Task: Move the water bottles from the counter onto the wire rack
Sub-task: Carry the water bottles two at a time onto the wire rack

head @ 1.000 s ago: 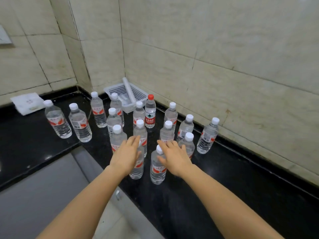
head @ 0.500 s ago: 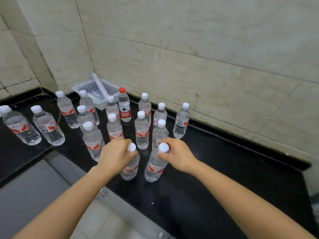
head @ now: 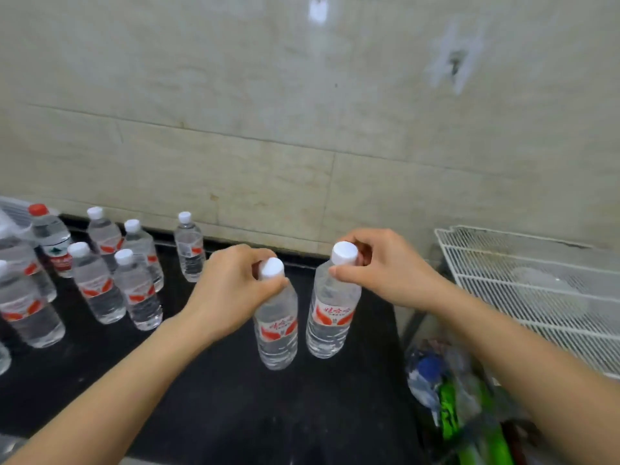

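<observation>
My left hand (head: 231,290) grips the neck of a clear water bottle (head: 277,333) with a white cap and red label. My right hand (head: 385,266) pinches the neck of a second, matching bottle (head: 330,317). Both bottles hang upright, side by side, above the right part of the black counter (head: 218,404). The white wire rack (head: 536,297) stands to the right, past the counter's end, a little right of my right hand. Several more bottles (head: 100,280) stand on the counter at the left, one with a red cap (head: 50,236).
A tiled wall (head: 302,129) runs behind the counter and rack. Below the rack, beside the counter's end, lies a heap of plastic bags and green packaging (head: 463,407). A white basket edge (head: 13,209) shows at far left.
Both hands have closed on the two front bottles and lifted them to the right, away from the group. The view has swung right, and the wire rack has come into sight.
</observation>
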`<state>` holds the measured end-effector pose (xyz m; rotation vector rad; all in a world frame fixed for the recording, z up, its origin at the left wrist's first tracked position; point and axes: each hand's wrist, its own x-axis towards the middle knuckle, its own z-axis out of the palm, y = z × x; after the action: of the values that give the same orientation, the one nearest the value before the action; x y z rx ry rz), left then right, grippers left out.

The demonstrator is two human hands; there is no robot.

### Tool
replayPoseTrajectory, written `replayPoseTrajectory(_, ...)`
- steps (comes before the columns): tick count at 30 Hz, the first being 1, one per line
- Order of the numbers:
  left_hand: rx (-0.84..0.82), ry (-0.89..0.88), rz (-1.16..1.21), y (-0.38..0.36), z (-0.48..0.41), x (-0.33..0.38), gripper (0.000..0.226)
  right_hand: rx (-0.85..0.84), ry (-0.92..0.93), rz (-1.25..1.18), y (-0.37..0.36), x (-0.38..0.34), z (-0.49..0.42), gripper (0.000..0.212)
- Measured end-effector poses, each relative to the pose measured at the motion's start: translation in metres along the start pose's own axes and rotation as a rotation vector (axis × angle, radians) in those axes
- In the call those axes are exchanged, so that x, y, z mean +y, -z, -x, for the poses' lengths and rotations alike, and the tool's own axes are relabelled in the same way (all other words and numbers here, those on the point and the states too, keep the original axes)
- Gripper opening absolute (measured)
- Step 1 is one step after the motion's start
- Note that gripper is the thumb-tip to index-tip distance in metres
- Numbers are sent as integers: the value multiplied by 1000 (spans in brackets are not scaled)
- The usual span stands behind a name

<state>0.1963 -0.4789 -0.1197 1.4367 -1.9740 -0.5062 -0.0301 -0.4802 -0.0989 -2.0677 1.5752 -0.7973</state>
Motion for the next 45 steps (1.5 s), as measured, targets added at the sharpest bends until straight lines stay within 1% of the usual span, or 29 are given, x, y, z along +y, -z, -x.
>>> replayPoseTrajectory(3, 10, -74, 68, -28, -15, 72, 33, 101, 54, 15, 77, 26, 26, 30)
replayPoseTrajectory(6, 52, -134, 112, -58, -30, 146, 20, 213, 68, 20, 152, 50, 54, 27)
replayPoseTrajectory(8, 63, -177, 175, -77, -40, 190, 20, 266, 71, 49, 193, 67, 71, 26)
replayPoseTrajectory(9, 69, -199, 205, -87, -46, 210, 25, 286, 69, 75, 212, 76, 79, 28)
replayPoseTrajectory(11, 70, -224, 273, -109, -59, 246, 43, 312, 47, 134, 245, 96, 94, 32)
replayPoseTrajectory(13, 45, -260, 318, -132, -72, 281, 51, 333, 9, 158, 275, 119, 107, 29)
replayPoseTrajectory(15, 22, -309, 354, -154, -85, 315, 49, 353, -19, 158, 302, 144, 119, 27)
replayPoseTrajectory(19, -62, -381, 409, -204, -114, 371, 33, 380, -109, 172, 351, 191, 136, 24)
replayPoseTrajectory(21, -127, -420, 432, -233, -134, 391, 22, 375, -148, 187, 372, 215, 141, 23)
replayPoseTrajectory(24, -199, -485, 436, -278, -164, 415, 18, 369, -214, 237, 400, 252, 141, 23)
replayPoseTrajectory(26, -232, -491, 427, -306, -183, 432, 18, 377, -264, 270, 418, 277, 138, 29)
replayPoseTrajectory(31, -329, -539, 409, -371, -226, 469, 10, 378, -367, 374, 456, 339, 126, 28)
replayPoseTrajectory(36, -330, -549, 326, -418, -267, 500, 17, 417, -436, 449, 484, 396, 109, 20)
replayPoseTrajectory(39, -340, -539, 307, -443, -290, 516, 39, 423, -474, 476, 497, 424, 97, 17)
replayPoseTrajectory(41, -321, -530, 291, -454, -300, 525, 48, 427, -494, 476, 503, 438, 89, 18)
replayPoseTrajectory(43, -298, -513, 280, -463, -309, 531, 50, 426, -506, 475, 508, 451, 81, 20)
replayPoseTrajectory(45, -272, -491, 271, -471, -317, 536, 50, 420, -502, 468, 513, 463, 71, 17)
